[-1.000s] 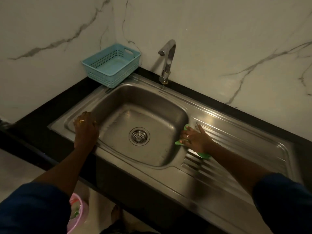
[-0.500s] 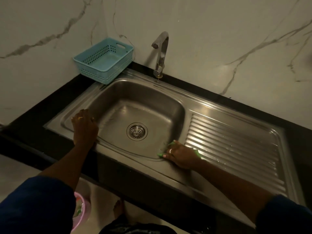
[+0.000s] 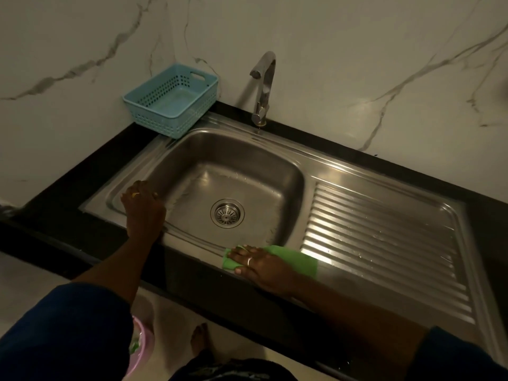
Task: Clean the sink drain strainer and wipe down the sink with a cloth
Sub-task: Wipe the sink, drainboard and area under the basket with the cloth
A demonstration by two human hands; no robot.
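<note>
A stainless steel sink [image 3: 192,166] is set in a black counter, with a round metal drain strainer [image 3: 227,213] in the middle of its basin floor. My right hand [image 3: 258,264] lies flat on a green cloth [image 3: 299,259], pressing it on the sink's front rim beside the ribbed drainboard [image 3: 384,237]. My left hand [image 3: 143,206] rests on the basin's left rim, fingers curled over the edge, holding nothing.
A light blue perforated basket [image 3: 171,101] stands at the back left corner of the counter. A metal tap [image 3: 262,86] rises behind the basin against the marble wall. A pink bucket [image 3: 140,350] and a bare foot [image 3: 199,339] are on the floor below.
My right hand has slid the green cloth from the basin's right rim down and left along the front rim. My left hand has stayed on the left rim.
</note>
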